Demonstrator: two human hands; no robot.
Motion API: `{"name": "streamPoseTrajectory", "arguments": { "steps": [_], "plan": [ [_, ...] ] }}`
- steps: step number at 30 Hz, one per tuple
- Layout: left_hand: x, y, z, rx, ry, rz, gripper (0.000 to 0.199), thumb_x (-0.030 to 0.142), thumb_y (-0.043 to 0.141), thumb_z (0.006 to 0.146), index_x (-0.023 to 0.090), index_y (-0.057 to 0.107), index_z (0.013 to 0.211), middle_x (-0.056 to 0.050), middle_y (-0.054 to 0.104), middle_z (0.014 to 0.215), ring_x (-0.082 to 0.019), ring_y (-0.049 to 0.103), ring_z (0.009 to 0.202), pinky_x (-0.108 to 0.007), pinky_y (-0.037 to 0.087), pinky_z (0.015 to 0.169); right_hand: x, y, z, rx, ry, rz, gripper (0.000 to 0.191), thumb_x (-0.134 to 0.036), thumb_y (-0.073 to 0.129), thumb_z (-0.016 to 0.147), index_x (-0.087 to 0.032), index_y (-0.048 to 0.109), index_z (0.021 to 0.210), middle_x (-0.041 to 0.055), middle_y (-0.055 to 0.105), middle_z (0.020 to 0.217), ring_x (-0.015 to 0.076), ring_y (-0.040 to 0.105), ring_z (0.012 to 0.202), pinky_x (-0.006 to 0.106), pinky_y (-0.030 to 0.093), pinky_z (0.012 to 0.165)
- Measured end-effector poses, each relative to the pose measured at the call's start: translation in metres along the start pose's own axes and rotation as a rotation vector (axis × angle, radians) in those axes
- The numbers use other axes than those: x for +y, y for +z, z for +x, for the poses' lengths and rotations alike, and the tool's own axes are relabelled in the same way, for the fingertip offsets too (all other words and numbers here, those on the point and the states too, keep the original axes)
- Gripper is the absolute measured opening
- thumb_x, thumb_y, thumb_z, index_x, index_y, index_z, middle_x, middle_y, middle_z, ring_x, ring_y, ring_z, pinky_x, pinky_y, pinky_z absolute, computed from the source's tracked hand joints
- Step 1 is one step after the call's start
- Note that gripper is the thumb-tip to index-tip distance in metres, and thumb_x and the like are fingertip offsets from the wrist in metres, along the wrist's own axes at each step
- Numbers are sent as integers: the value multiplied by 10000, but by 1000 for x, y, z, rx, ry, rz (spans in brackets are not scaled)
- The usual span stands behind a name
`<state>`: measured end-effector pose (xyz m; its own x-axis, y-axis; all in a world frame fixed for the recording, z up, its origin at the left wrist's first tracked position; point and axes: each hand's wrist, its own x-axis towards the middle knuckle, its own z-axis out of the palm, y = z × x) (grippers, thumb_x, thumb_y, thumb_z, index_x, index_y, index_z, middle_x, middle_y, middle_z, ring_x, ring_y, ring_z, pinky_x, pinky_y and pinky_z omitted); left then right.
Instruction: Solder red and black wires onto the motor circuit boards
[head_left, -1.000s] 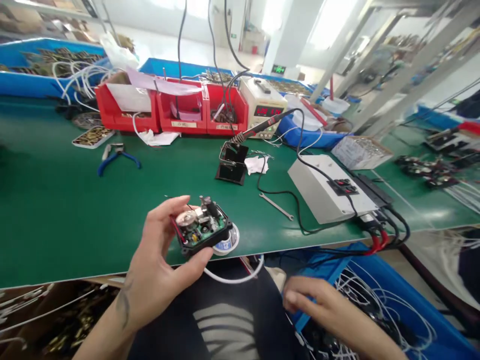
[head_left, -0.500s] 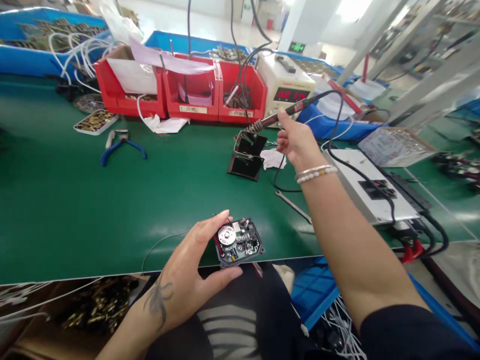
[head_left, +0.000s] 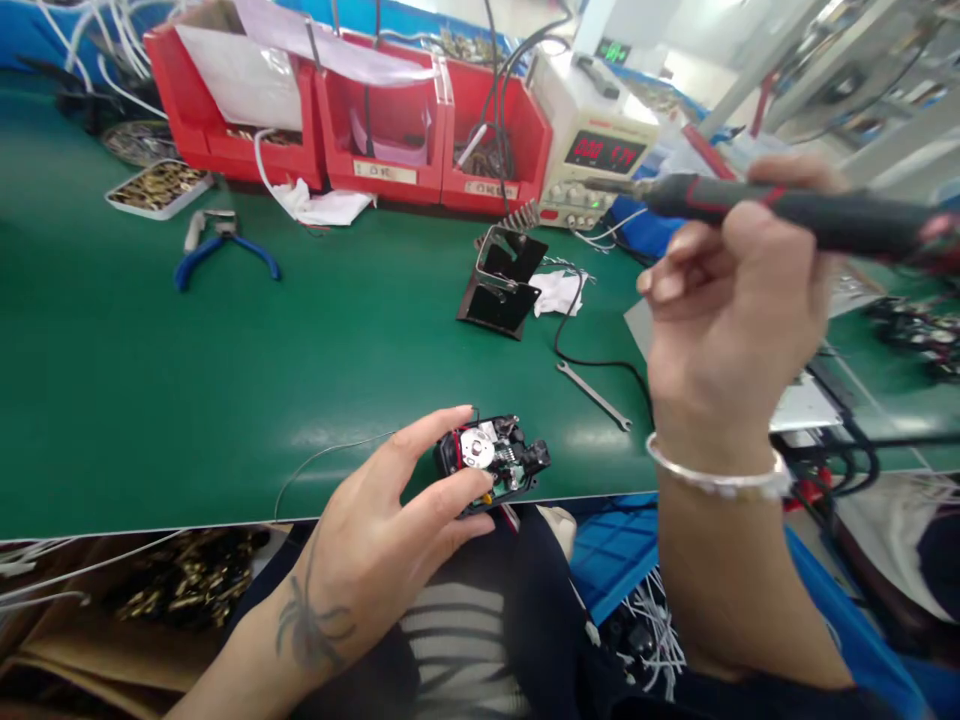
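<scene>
At the bench's front edge my left hand [head_left: 397, 510] grips a small black device with an exposed circuit board [head_left: 499, 455], fingers along its left side and across its front. A silver disc and red wires show on the board. In my right hand [head_left: 739, 310], raised at the right, is a soldering iron [head_left: 720, 195]. Its metal tip points left, in front of the power supply [head_left: 592, 140], and its rear is blurred. The soldering iron stand [head_left: 502, 285], with a coil on top, is on the green bench, left of my right hand.
Red bins [head_left: 382, 165] line the back. Blue-handled pliers [head_left: 229, 245] and a tray of brass parts [head_left: 159, 188] lie at the left. A wrench [head_left: 595, 396] rests right of the device, near a black cable. A blue crate [head_left: 619, 560] sits below the bench edge.
My right hand has drawn the soldering iron out of its stand, moving right and nearer the camera. The device has tilted in my left hand, whose fingers now reach over its front.
</scene>
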<state>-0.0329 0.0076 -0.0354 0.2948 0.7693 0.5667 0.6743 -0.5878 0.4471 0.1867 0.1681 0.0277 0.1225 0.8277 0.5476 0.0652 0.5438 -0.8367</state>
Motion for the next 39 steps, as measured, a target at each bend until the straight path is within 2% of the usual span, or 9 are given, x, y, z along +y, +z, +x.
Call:
{"name": "streamPoseTrajectory", "arguments": {
  "steps": [2,4,6,9,17,28,32,35,39],
  "plan": [
    [4,-3,0,-8,-16,27,125,188,623,1031,190,613,1155,-160,593,1412,-212,647,1277,-327,615,1042,-24,-3,-52,-105,-93,44,205,-109,610,934,-219,563,1101,-25,631,830,109,642,711,248,556,642],
    [9,-5,-1,-17,-59,25,147,166,630,1024,188,620,1169,-142,599,1414,-199,626,1309,-315,588,1089,-38,-7,-96,-214,-42,-41,318,-102,671,933,-238,602,1212,-4,714,1025,145,733,939,304,640,861],
    [14,-4,-1,-2,-96,-7,172,168,647,1018,187,624,1187,-125,602,1414,-180,608,1337,-293,550,1138,-42,-11,-126,-286,-1,-165,443,-91,766,878,-274,623,1256,-16,731,1144,133,736,1057,267,610,992],
    [20,0,-2,24,-108,-47,204,163,686,996,185,632,1191,-107,599,1409,-164,598,1348,-271,511,1179,-38,-14,-147,-296,-20,-247,523,-63,785,856,-316,615,1280,-44,723,1185,73,710,1096,167,556,1030],
    [24,5,-2,32,-162,-116,212,113,699,977,194,639,1162,-78,572,1360,-114,581,1352,-197,480,1186,-27,-13,-160,-158,26,-47,543,22,698,872,-313,576,1282,-18,706,1118,141,744,1051,319,625,1012],
    [26,4,-3,50,-175,-126,234,101,713,962,207,648,1161,-80,570,1337,-126,586,1335,-229,523,1165,-29,-11,-177,-42,91,5,562,82,668,851,-306,558,1243,-47,746,1117,132,773,1019,291,654,990],
    [27,5,-1,48,-199,-139,236,102,713,959,222,652,1152,-78,570,1346,-149,598,1324,-269,555,1150,-34,-16,-169,-72,101,-69,563,-17,728,863,-333,573,1301,-12,717,1149,160,753,1076,340,654,1010],
    [29,5,-1,55,-218,-145,227,98,715,955,223,658,1136,-73,575,1342,-150,598,1326,-264,553,1151,-43,-19,-158,-113,-1,-134,594,-42,774,834,-342,604,1318,-10,719,1179,167,746,1061,341,648,1020],
    [31,8,-2,78,-240,-244,281,31,707,935,235,670,1124,-57,560,1372,-145,582,1360,-278,534,1178,-47,-23,-149,-398,-141,-286,482,-68,739,883,-292,621,1293,3,754,1185,138,748,1039,272,640,964]
  ]
}}
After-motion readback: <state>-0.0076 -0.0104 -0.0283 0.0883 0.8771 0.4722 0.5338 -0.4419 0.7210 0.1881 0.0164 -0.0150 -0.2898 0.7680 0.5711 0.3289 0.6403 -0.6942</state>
